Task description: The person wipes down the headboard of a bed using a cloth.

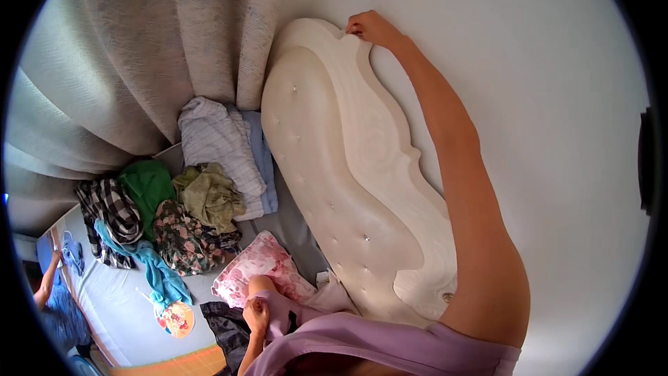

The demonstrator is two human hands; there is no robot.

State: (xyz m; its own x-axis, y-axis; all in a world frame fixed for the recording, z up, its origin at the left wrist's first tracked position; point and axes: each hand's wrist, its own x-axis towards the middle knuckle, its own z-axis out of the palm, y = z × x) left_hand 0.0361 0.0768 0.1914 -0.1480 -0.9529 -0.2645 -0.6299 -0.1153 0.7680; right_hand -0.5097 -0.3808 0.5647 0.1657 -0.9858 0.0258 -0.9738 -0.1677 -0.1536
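My right hand (374, 28) is at the top edge of the cream padded headboard (313, 125), its arm stretched along the wall. The fingers are pinched together at the carved rim; what they hold, if anything, is too small to make out. Low in the view, my left hand (256, 315) is curled closed beside my bent knee and the purple clothing (334, 341). Its fingers hide whatever may be inside. A pink floral pillow (263, 268) lies just beyond this hand, and a black cloth (226, 331) is to its left.
Clothes are heaped on the grey bed, including a green garment (147, 188), a floral one (184, 237) and a blue cloth (149, 268). A round patterned fan (175, 319) lies nearby. Curtains (139, 42) hang behind. Another person in blue (62, 313) is at far left.
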